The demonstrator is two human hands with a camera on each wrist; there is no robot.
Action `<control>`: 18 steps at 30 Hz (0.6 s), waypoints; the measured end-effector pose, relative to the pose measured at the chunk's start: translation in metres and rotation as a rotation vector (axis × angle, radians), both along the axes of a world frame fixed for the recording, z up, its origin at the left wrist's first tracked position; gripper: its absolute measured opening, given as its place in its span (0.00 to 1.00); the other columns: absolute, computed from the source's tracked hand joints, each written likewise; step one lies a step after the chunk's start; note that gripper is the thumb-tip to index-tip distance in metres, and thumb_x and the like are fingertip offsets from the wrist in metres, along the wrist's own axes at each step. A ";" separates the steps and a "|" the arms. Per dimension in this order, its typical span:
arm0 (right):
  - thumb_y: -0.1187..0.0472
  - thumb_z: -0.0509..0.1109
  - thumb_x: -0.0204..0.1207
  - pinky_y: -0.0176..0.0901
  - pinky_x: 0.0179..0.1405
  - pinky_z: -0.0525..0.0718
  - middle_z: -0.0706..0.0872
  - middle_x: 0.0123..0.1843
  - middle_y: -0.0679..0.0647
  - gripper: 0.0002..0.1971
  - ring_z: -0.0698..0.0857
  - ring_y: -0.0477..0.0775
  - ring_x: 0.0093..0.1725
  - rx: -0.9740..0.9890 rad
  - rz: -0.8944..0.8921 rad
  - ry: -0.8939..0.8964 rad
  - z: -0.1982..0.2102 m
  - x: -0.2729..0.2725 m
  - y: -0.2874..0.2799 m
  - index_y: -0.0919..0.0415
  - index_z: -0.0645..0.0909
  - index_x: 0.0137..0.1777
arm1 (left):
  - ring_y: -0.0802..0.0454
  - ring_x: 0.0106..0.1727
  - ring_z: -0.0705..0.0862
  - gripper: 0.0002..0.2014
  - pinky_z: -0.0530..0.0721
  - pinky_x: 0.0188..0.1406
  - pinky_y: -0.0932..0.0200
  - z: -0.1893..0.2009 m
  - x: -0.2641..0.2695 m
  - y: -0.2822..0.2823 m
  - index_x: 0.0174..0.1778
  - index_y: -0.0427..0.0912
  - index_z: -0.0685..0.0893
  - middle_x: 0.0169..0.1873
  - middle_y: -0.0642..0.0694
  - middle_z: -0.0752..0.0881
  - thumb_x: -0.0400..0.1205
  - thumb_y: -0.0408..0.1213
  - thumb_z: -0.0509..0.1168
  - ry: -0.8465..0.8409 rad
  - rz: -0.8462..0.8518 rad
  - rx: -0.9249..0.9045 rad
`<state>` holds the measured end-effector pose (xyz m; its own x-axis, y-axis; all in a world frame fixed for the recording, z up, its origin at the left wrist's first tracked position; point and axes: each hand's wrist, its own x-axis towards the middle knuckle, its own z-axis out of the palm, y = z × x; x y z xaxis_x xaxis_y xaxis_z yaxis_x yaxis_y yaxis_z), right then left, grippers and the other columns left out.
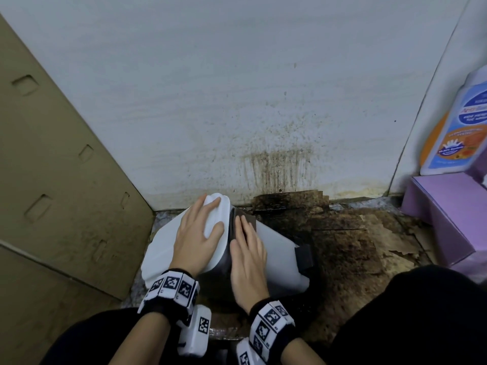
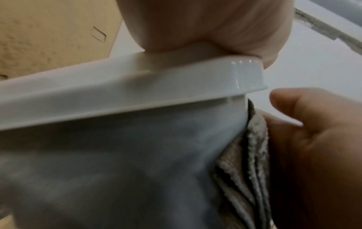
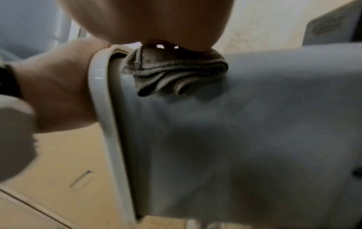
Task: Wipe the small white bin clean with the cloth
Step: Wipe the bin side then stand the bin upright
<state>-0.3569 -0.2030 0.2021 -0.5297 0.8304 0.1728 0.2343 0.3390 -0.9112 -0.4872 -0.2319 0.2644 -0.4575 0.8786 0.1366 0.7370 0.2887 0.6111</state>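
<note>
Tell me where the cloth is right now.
The cloth lies folded under the right hand, pressed flat against the side of the white bin just beside its lid, which the left hand steadies.

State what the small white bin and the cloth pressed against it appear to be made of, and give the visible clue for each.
Small white bin: probably moulded plastic with a glossy finish; its rounded rim shows sharp light glints. Cloth: likely a soft grey-brown pile fabric, perhaps microfibre; its folded layers look fuzzy, with stitched edges.
</note>
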 end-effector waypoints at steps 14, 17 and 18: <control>0.51 0.47 0.88 0.54 0.85 0.64 0.61 0.88 0.50 0.29 0.58 0.48 0.88 0.299 -0.093 0.007 -0.054 0.012 0.028 0.58 0.59 0.87 | 0.57 0.85 0.56 0.30 0.59 0.81 0.50 -0.001 -0.002 -0.003 0.79 0.71 0.66 0.85 0.64 0.58 0.77 0.62 0.50 -0.013 0.004 0.006; 0.46 0.42 0.88 0.57 0.85 0.63 0.59 0.88 0.46 0.29 0.56 0.44 0.88 0.195 -0.174 -0.047 -0.088 0.031 0.036 0.53 0.58 0.87 | 0.59 0.85 0.56 0.28 0.60 0.78 0.50 0.000 -0.008 -0.007 0.78 0.73 0.67 0.85 0.65 0.57 0.79 0.60 0.52 -0.032 0.014 0.006; 0.44 0.40 0.88 0.57 0.85 0.62 0.60 0.88 0.46 0.30 0.55 0.42 0.88 0.139 -0.226 -0.055 -0.097 0.036 0.037 0.52 0.58 0.87 | 0.59 0.85 0.56 0.27 0.60 0.77 0.50 0.000 -0.009 -0.007 0.78 0.73 0.66 0.85 0.66 0.57 0.80 0.58 0.53 -0.034 0.012 0.003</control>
<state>-0.3208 -0.1660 0.1054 -0.3451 0.8991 0.2693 0.3657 0.3931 -0.8437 -0.4961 -0.2392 0.2646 -0.4724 0.8727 0.1234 0.7123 0.2955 0.6366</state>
